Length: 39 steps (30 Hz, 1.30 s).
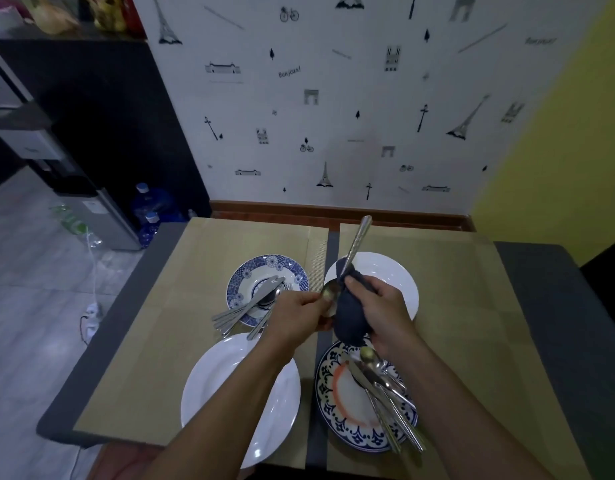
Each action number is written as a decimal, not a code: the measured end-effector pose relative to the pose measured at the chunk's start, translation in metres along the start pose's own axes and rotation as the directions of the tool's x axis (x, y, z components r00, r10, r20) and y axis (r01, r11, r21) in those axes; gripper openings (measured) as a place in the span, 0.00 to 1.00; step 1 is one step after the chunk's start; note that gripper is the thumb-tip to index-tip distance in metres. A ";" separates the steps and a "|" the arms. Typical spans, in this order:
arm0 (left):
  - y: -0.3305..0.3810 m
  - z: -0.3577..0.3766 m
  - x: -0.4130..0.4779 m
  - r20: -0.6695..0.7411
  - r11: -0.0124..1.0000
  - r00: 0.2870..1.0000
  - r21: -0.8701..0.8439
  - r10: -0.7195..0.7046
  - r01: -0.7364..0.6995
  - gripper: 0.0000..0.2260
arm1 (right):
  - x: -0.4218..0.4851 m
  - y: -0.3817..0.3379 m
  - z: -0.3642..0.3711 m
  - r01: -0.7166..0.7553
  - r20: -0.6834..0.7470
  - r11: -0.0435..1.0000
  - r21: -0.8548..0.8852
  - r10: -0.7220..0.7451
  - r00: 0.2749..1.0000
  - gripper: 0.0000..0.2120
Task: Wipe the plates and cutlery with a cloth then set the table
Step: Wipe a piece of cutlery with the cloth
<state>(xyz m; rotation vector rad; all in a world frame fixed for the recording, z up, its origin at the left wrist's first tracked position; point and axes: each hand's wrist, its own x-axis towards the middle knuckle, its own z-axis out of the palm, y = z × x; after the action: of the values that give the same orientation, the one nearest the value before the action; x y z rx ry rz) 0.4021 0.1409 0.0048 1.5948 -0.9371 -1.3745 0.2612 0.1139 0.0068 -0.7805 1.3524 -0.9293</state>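
Note:
My left hand (304, 311) pinches the bowl of a steel spoon (356, 242), whose handle points up and away over the table. My right hand (382, 306) grips a dark blue cloth (349, 322) wrapped round the spoon's neck. Four plates lie on the tan placemats (195, 278): a blue patterned plate (242, 275) at the far left bearing several pieces of cutlery (248, 308), a plain white plate (399, 275) at the far right, a large white plate (216, 386) at the near left, and a blue-rimmed plate (337, 407) at the near right holding more cutlery (385, 393).
The grey table (548, 306) stands against a wall with Paris-themed paper. To the left on the floor are a water dispenser (101, 216), blue water bottles (150, 209) and a white power strip (91, 317) with its cable. A yellow wall rises at the right.

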 end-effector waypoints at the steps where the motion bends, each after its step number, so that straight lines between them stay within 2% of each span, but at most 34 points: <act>1: -0.003 -0.002 0.001 -0.019 0.998 0.999 0.049 0.027 -0.026 0.10 | 0.002 0.001 0.000 0.002 0.010 1.000 -0.013 -0.002 1.000 0.08; 3: -0.009 -0.004 0.004 -0.042 0.985 0.996 0.157 0.080 -0.073 0.13 | 0.005 0.002 0.000 0.001 0.013 1.000 -0.025 0.000 1.000 0.06; 7: -0.014 -0.009 0.012 -0.073 0.972 0.988 0.203 0.136 -0.119 0.07 | 0.011 0.003 0.002 0.002 -0.008 1.000 -0.031 -0.002 1.000 0.04; 11: -0.021 -0.028 0.032 -0.235 0.968 0.964 0.244 0.124 -0.064 0.04 | 0.018 0.008 0.001 -0.012 -0.023 1.000 -0.021 0.011 1.000 0.04; 14: -0.029 -0.047 0.054 -0.323 0.963 0.940 0.271 0.109 -0.019 0.08 | 0.022 0.012 -0.001 -0.017 -0.029 1.000 -0.018 0.017 0.999 0.04; 20: -0.044 -0.082 0.097 -0.409 0.901 0.906 0.427 0.112 0.081 0.08 | 0.037 0.023 0.002 -0.047 -0.064 0.997 -0.054 0.044 0.997 0.05; 28: -0.076 -0.089 0.150 -0.343 0.838 0.938 0.524 0.044 0.152 0.12 | 0.046 0.023 0.000 -0.085 -0.094 0.996 -0.007 0.084 0.992 0.05; 32: -0.080 -0.083 0.165 -0.287 0.784 0.953 0.612 0.095 0.106 0.09 | 0.050 0.025 -0.004 -0.114 -0.120 0.993 -0.003 0.113 0.986 0.04; 39: -0.087 -0.082 0.175 -0.220 0.643 0.972 0.757 0.085 0.115 0.05 | 0.055 0.023 -0.015 -0.101 -0.142 0.995 0.027 0.104 0.984 0.06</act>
<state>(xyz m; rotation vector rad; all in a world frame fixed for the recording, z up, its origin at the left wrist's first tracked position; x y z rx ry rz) 0.5088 0.0246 -0.1365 2.3362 -1.4771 -0.7553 0.2482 0.0758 -0.0391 -0.6325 1.4923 -0.9302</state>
